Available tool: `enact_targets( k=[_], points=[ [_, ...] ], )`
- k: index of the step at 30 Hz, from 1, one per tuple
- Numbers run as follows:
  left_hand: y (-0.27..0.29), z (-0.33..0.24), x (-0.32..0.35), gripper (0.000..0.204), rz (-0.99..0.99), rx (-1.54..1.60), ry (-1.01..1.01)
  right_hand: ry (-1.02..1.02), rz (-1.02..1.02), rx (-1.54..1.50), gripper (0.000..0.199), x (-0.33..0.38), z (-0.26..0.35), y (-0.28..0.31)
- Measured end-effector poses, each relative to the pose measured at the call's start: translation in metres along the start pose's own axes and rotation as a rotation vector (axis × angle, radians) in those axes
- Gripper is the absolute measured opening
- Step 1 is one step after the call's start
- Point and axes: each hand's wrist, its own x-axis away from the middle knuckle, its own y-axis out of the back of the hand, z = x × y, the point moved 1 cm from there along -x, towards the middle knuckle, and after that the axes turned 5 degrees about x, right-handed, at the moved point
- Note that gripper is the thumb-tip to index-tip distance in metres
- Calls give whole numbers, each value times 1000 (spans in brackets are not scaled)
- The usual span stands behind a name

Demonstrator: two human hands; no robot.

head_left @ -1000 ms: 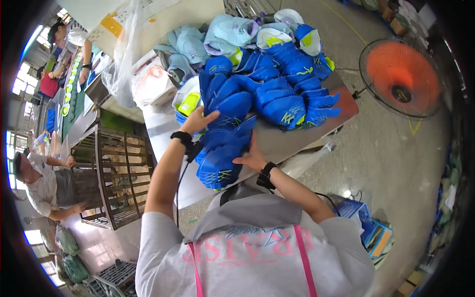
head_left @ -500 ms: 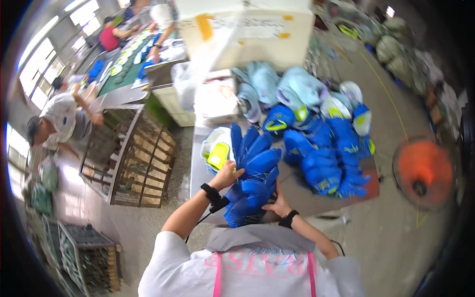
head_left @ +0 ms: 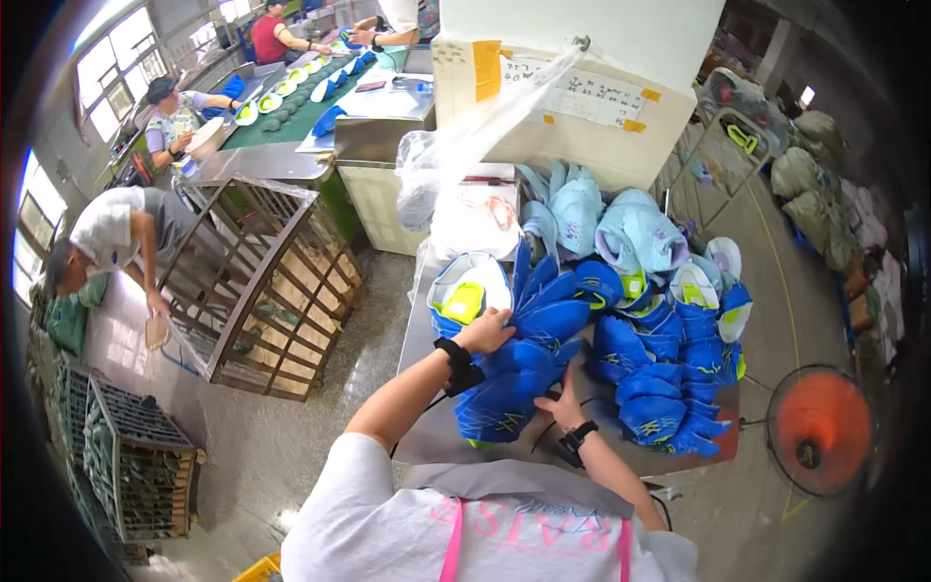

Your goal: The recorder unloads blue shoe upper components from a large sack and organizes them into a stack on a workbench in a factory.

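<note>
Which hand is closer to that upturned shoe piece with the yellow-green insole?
Left. The left hand lies just right of the upturned shoe piece, nearly touching it; the right hand sits lower, beyond the blue shoe-upper stack.

Bright daylight enters through windows (head_left: 44, 209) at upper left, with glare there; fisheye bends edges, dark corners, centre sharp, rim soft.
</note>
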Motion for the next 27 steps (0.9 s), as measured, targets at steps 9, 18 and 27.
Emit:
enact_targets(
  k=[9, 18, 27],
  points=[
    [-8, 0, -7, 57, 71, 39, -11, -254, -159, -53, 78, 42, -28, -3],
    [0, -3, -2, 58, 28, 277, -124, -61, -87, -7, 62, 54, -40, 2],
    [-9, -117, 77, 43, -277, 122, -367, -206, 230, 173, 47, 69, -47, 52]
  ],
)
